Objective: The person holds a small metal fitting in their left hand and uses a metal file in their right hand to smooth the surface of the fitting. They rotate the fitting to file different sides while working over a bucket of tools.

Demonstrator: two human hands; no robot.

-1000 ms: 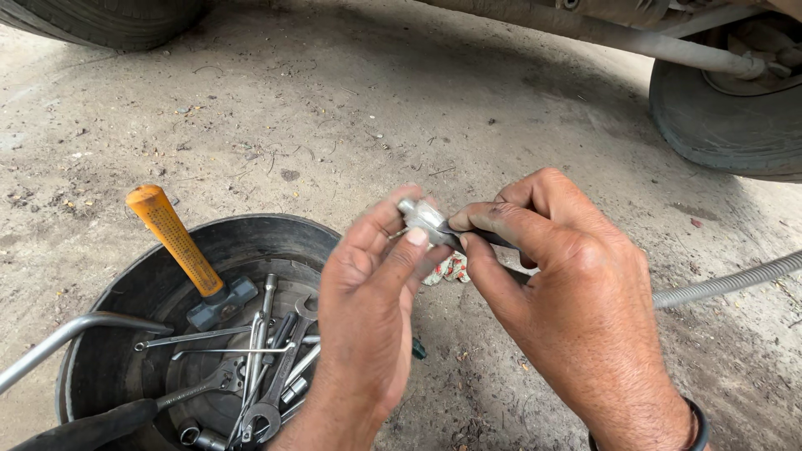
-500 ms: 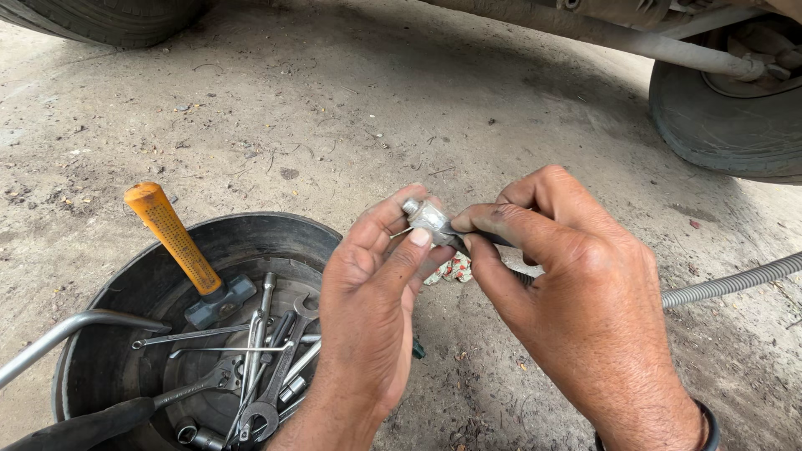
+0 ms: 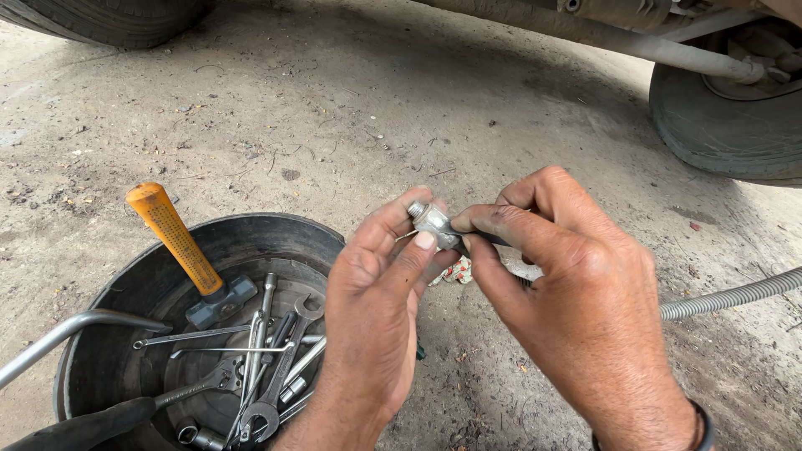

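Tyre (image 3: 735, 125) at upper right, cut off by the frame edge. Tub (image 3: 251, 242) of wrenches (image 3: 276, 367) and hammer (image 3: 180, 246) at lower left, partly hidden behind left hand (image 3: 376, 309). At centre, left hand and right hand (image 3: 576, 292) pinching a small metal fitting (image 3: 434, 221), mostly covered by fingertips. Hardly changed from earlier.
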